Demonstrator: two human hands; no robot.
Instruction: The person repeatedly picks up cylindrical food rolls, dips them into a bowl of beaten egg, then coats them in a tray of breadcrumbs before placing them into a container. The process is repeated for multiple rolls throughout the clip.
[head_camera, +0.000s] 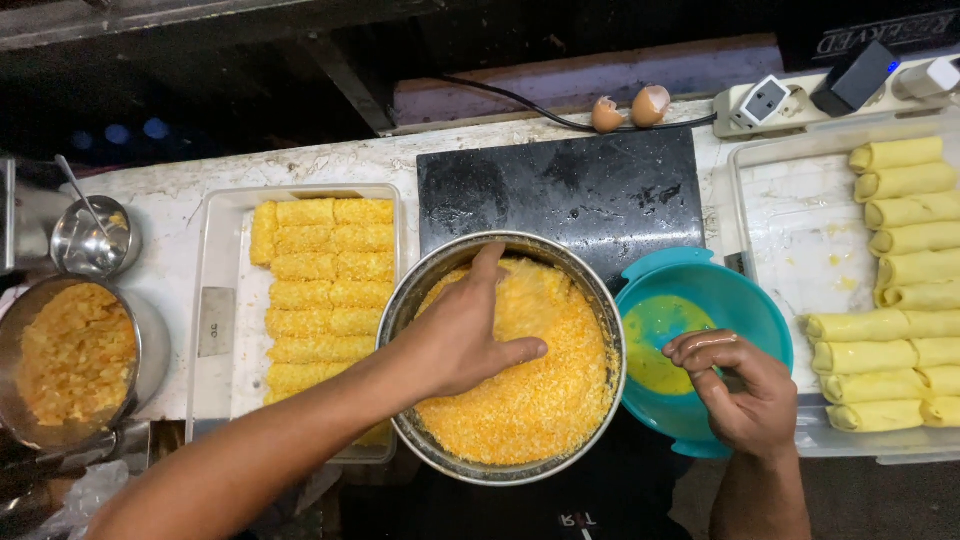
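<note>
My left hand reaches into a round metal pan of orange-yellow breadcrumbs, palm down, fingers pressed into the crumbs; whatever lies under it is hidden. My right hand hovers over the near rim of a teal bowl holding beaten egg, fingers curled and wet, nothing visible in them. Left of the pan, a clear tray holds several crumb-coated rolls. On the right, a tray holds several plain pale-yellow rolls.
A black slab lies behind the pan. Two eggshells and a power strip with plugs sit at the back edge. At far left stand a metal pot of yellow filling and a small steel cup with a spoon.
</note>
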